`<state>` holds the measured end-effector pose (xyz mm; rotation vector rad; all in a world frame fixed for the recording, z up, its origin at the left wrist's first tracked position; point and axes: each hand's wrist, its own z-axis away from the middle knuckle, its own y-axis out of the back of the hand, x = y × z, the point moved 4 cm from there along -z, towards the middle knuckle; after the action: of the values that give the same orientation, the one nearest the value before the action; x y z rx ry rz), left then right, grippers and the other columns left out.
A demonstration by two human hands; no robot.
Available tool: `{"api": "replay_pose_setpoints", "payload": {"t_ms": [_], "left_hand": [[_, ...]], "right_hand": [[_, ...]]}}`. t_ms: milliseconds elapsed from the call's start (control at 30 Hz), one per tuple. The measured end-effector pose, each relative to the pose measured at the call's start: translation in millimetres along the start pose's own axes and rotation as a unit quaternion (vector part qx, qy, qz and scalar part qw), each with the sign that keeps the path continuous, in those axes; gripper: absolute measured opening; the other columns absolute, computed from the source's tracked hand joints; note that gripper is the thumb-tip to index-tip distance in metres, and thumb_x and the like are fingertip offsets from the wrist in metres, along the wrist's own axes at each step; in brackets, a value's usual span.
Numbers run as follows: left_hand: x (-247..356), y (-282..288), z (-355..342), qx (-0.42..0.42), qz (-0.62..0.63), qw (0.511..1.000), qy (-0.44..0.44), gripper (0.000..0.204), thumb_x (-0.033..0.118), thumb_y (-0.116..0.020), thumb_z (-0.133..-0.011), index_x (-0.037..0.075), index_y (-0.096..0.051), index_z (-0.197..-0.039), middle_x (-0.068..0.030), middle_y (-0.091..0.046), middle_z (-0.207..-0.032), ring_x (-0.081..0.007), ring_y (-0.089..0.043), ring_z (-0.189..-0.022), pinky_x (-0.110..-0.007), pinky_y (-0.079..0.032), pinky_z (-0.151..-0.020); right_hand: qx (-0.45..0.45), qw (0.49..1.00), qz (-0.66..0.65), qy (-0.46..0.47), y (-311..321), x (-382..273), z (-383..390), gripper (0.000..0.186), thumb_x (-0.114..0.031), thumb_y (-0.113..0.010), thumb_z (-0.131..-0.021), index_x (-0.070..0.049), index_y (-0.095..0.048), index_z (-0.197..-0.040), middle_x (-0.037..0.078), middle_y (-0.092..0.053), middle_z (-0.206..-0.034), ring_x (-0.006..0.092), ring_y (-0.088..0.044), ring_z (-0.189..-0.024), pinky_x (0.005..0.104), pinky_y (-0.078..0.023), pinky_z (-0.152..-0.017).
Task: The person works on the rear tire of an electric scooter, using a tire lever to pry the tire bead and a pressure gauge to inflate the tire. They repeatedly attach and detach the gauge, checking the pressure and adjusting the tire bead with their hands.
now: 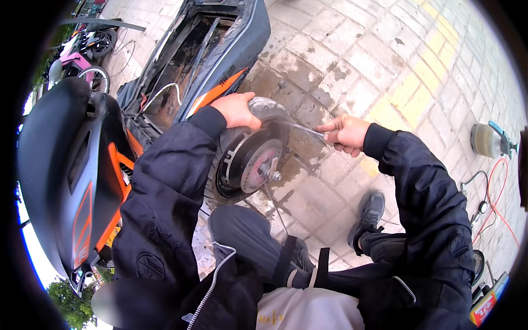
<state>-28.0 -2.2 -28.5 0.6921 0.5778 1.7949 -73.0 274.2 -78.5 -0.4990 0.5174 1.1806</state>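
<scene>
Two bare hands at a wheel's tyre [270, 106], a metal lever [309, 130] in one.
The left hand [234, 110] lies on the tyre's upper part, fingers partly spread; how firmly they grip, I cannot tell. The right hand [346, 133] has its fingers closed round the lever's near end, the far end reaching the tyre. The wheel [254, 168] sits between the person's knee and the orange-striped scooter body [231, 69].

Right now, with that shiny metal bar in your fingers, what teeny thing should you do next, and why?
Perhaps ease the metal bar gently with your right hand: its blurry far end seems to meet the tyre, and your left hand rests there, well placed for steadying.
</scene>
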Motion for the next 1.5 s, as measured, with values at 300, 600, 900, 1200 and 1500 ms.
{"api": "replay_pose_setpoints", "payload": {"t_ms": [300, 600, 900, 1200, 1500], "left_hand": [[1.5, -0.4, 1.0, 0.025, -0.012, 0.999, -0.019, 0.090, 0.042, -0.071, -0.063, -0.006, -0.047, -0.136, -0.0265, -0.058, -0.128, -0.0353, -0.057, -0.117, -0.037, -0.044, -0.100], [-3.8, -8.7, 2.8, 0.144, -0.033, 0.979, -0.138, 0.069, 0.049, -0.058, -0.077, -0.004, -0.061, -0.122, -0.0275, -0.062, -0.117, -0.0392, -0.052, -0.118, -0.042, -0.041, -0.102], [-1.1, -5.9, -2.4, 0.134, -0.004, 0.982, -0.137, 0.065, 0.046, -0.056, -0.080, -0.005, -0.061, -0.122, -0.0271, -0.062, -0.118, -0.0390, -0.054, -0.116, -0.042, -0.041, -0.102], [-0.1, -3.5, -0.3, 0.146, 0.005, 0.980, -0.136, 0.060, 0.041, -0.056, -0.079, -0.004, -0.064, -0.118, -0.0277, -0.064, -0.114, -0.0387, -0.057, -0.112, -0.041, -0.043, -0.099], [3.9, 1.4, 0.5, 0.102, 0.005, 0.987, -0.127, 0.061, 0.039, -0.057, -0.081, -0.006, -0.061, -0.121, -0.0258, -0.061, -0.117, -0.0362, -0.055, -0.114, -0.041, -0.041, -0.101]], "right_hand": [[0.034, 0.988, 0.140, 0.059, 17.0, -12.3, -5.0, 0.042, -0.019, -0.057, -0.094, -0.021, -0.058, -0.136, -0.001, -0.049, -0.061, 0.0082, -0.042, -0.045, 0.0254, -0.036, -0.038], [0.174, 0.872, 0.376, 0.260, 30.6, -4.4, -34.6, 0.023, -0.023, -0.063, -0.090, -0.005, -0.073, -0.099, 0.019, -0.068, -0.077, 0.0339, -0.065, -0.072, 0.0417, -0.051, -0.068], [0.256, 0.768, 0.518, 0.277, 46.2, -19.5, -25.9, 0.022, -0.028, -0.061, -0.091, -0.008, -0.067, -0.084, 0.014, -0.063, -0.068, 0.0357, -0.064, -0.067, 0.0450, -0.051, -0.061], [0.261, 0.698, 0.597, 0.298, 58.7, -23.6, -32.6, 0.028, -0.036, -0.057, -0.093, -0.009, -0.063, -0.088, 0.014, -0.066, -0.072, 0.0355, -0.066, -0.071, 0.0461, -0.053, -0.063], [0.259, 0.678, 0.568, 0.388, 78.7, -29.5, -49.0, 0.033, -0.038, -0.060, -0.090, -0.007, -0.060, -0.079, 0.015, -0.061, -0.063, 0.0381, -0.063, -0.064, 0.0465, -0.052, -0.060]]}}
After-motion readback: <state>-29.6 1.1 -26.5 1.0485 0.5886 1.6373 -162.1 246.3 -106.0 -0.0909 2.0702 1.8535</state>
